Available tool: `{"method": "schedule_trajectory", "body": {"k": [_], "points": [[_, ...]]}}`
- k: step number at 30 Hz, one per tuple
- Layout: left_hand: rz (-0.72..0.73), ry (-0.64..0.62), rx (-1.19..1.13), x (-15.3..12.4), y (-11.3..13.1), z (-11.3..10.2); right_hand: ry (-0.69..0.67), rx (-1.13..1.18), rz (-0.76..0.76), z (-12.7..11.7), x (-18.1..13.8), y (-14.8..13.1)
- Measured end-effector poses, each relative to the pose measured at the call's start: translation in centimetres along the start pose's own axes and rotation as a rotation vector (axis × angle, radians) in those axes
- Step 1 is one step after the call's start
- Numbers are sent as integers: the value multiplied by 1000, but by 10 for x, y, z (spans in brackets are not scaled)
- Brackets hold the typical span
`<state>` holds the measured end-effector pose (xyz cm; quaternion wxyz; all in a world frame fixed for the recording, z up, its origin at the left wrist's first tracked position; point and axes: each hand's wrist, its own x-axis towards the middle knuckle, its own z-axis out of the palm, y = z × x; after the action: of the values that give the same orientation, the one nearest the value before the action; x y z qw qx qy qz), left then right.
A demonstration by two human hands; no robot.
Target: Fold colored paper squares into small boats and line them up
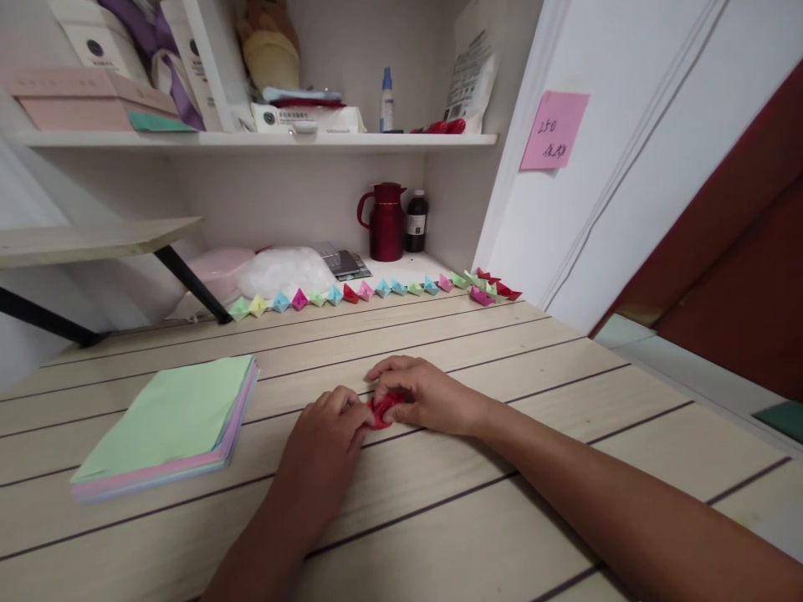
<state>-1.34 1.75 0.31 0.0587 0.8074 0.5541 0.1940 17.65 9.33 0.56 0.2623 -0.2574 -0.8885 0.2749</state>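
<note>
A small piece of folded red paper [381, 410] lies on the wooden table [439, 518] between my two hands. My left hand [326, 435] pinches its left side with curled fingers. My right hand [420, 393] covers its right side, fingers bent and pressing down on it. Most of the red paper is hidden under my fingers.
A stack of coloured paper sheets [172, 422], green on top, lies at the left. A row of several small folded paper boats [376, 288] lines the table's far edge. Behind stand a red jug [384, 221], a dark bottle [416, 221] and shelves with boxes. A pink note [553, 130] sticks on the wall.
</note>
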Motion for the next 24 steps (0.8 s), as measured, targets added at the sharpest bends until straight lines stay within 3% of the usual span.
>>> {"method": "schedule_trajectory", "body": {"k": [12, 15, 20, 24], "points": [[-51, 37, -54, 3, -1, 4, 32, -297, -48, 7, -2, -11], [-71, 61, -73, 5, 0, 6, 12, -224, -42, 9, 1, -10], [-117, 66, -158, 6, -3, 7, 51, -55, 98, 9, 6, -6], [-149, 82, -214, 7, -4, 7, 27, 42, 96, -1, 4, -1]]}}
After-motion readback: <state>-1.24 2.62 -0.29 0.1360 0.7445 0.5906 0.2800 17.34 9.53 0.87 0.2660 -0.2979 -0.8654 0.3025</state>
